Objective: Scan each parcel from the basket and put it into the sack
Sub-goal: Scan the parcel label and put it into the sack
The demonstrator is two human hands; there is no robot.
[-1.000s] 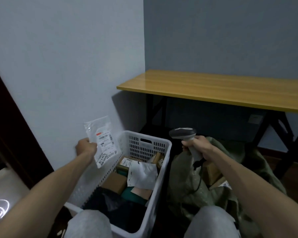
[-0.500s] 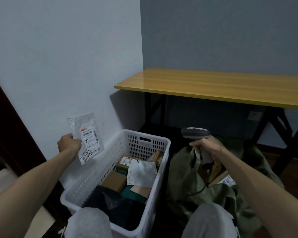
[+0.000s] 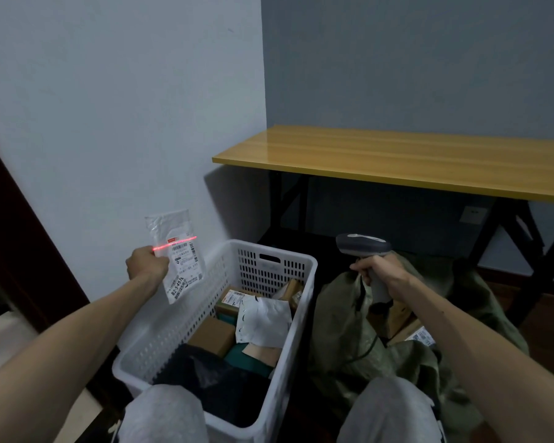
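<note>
My left hand [image 3: 146,263] grips a small clear plastic parcel [image 3: 179,254] with a white label, held upright to the left of the white perforated basket [image 3: 186,321]. A red scan line crosses the label's top. My right hand [image 3: 376,272] grips the handle of a grey barcode scanner [image 3: 362,247], its head pointing left toward the parcel, above the green sack [image 3: 343,334]. The basket holds several parcels: brown boxes, a white mailer [image 3: 263,321], a dark bag. Boxes [image 3: 397,314] lie inside the sack.
A yellow wooden table [image 3: 397,158] on black legs stands behind the sack against the grey wall. A dark door frame [image 3: 20,238] runs along the left. My knees [image 3: 163,417] sit at the bottom, on either side of the basket's near corner.
The red scan line now shows on the label; it was absent before. My left hand carried the parcel out to the left of the basket, and the scanner shifted slightly right.
</note>
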